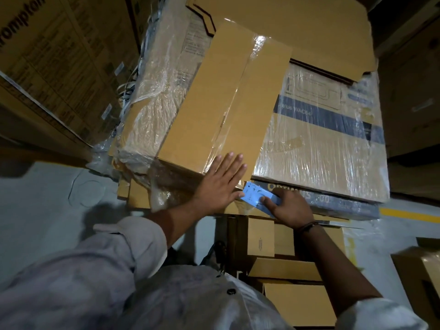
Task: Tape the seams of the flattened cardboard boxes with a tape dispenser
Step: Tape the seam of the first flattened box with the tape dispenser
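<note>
A long brown cardboard box (214, 103) lies on top of a plastic-wrapped carton. Clear shiny tape (234, 103) runs along its middle seam from the far end to the near edge. My left hand (220, 184) lies flat, fingers spread, on the near end of the box over the tape. My right hand (289, 207) grips a blue tape dispenser (256, 195) just below the box's near edge, right of my left hand. The dispenser's toothed end points toward the box corner.
The wrapped carton (321, 148) with a blue band carries the box. Several flat brown boxes (285, 270) are stacked below near my body. A large printed carton (54, 63) stands at left. Another box (421, 277) sits at lower right. Grey floor (42, 196) lies at left.
</note>
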